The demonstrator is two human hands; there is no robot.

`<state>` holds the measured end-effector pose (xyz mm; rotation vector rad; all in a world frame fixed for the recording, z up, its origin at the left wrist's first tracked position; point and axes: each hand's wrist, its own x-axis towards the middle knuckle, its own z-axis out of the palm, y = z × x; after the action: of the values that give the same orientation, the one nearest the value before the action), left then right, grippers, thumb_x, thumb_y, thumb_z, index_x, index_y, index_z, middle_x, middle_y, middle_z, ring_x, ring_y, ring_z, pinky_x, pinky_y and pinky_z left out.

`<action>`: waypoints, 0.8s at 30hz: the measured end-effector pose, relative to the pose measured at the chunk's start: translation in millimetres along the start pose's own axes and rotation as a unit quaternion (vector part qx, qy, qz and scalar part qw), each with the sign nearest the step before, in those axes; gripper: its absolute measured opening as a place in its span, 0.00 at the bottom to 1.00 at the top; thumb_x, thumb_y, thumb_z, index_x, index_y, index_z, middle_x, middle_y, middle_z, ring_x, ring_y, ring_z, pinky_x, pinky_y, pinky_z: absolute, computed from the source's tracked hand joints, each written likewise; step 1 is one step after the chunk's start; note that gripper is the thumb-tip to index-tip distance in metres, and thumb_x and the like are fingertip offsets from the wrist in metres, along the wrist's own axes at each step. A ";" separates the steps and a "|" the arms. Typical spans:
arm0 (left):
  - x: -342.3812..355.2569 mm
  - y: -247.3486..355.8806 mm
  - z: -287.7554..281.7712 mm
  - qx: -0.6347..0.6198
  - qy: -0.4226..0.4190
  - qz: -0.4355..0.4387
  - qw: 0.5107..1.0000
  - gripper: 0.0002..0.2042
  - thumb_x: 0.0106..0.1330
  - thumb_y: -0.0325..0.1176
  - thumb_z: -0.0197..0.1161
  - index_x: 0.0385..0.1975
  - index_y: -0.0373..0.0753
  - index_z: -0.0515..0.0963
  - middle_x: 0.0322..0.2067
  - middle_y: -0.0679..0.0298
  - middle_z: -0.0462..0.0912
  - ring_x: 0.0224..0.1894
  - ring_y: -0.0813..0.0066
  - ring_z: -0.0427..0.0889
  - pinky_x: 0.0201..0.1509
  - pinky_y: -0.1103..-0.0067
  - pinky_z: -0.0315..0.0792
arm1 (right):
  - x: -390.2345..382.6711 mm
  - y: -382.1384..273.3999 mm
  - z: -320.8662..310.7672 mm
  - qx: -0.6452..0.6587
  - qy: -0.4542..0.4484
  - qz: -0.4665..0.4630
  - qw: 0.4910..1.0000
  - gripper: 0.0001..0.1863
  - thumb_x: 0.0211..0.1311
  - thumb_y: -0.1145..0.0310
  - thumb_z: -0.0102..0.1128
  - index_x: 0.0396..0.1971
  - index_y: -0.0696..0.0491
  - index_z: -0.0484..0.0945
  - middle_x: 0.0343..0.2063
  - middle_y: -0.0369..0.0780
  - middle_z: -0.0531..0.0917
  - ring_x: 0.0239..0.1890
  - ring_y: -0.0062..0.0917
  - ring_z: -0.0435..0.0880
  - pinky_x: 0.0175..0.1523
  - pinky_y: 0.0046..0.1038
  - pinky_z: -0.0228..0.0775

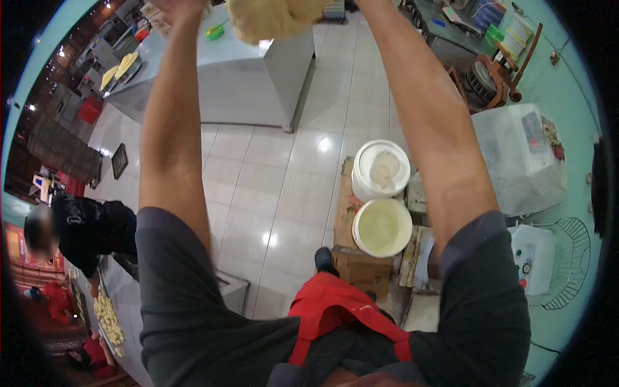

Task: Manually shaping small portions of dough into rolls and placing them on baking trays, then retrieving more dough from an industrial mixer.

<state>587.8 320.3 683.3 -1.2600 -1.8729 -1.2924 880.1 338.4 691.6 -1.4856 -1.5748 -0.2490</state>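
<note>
Both my forearms stretch far forward to the upper edge of the view. Between them a big lump of pale yellow dough (274, 18) hangs in view, cut off by that edge. My left hand (182, 5) shows only in part to the left of the dough, and its fingers cannot be made out. Past the wrist, my right hand lies outside the picture. Whether either hand touches the dough is hidden. Below and behind the dough stands a counter with a pale top (222, 55), where a small green bowl (215, 32) sits near my left forearm.
Right of the tiled floor stand a white bucket (362, 184) and an open bucket of yellowish liquid (379, 227). Clear plastic covers a boxy thing (516, 155) by the wall. At left, a person in black (90, 226) works at a table with several dough pieces (108, 319).
</note>
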 end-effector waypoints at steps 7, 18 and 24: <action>-95.2 4.4 -121.1 -0.229 0.081 0.349 0.905 0.23 0.66 0.28 0.71 0.61 0.31 0.78 0.54 0.45 0.83 0.57 0.39 0.81 0.63 0.55 0.72 | -182.6 -43.6 -22.9 0.245 -0.020 -0.302 0.921 0.14 0.53 0.65 0.74 0.37 0.55 0.82 0.35 0.47 0.87 0.37 0.41 0.88 0.42 0.41 0.80; -705.5 -319.0 -305.3 -0.138 -0.871 0.214 0.420 0.22 0.68 0.49 0.66 0.50 0.37 0.83 0.47 0.45 0.88 0.50 0.40 0.86 0.54 0.52 0.79 | -700.5 358.9 -367.6 -0.086 -0.374 0.546 0.745 0.19 0.64 0.59 0.67 0.48 0.56 0.89 0.42 0.49 0.91 0.46 0.40 0.90 0.52 0.44 0.81; -735.5 -289.0 -350.2 -0.041 -0.897 -0.113 0.426 0.20 0.71 0.51 0.61 0.46 0.38 0.84 0.43 0.50 0.89 0.44 0.46 0.88 0.49 0.56 0.80 | -711.6 466.7 -449.2 -0.267 -0.245 0.510 0.780 0.20 0.67 0.67 0.64 0.56 0.60 0.83 0.42 0.52 0.88 0.46 0.48 0.88 0.49 0.47 0.82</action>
<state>609.9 -318.7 101.7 -3.0221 -3.0606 0.8407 1383.5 -339.2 229.5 -2.8078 -0.8229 0.3985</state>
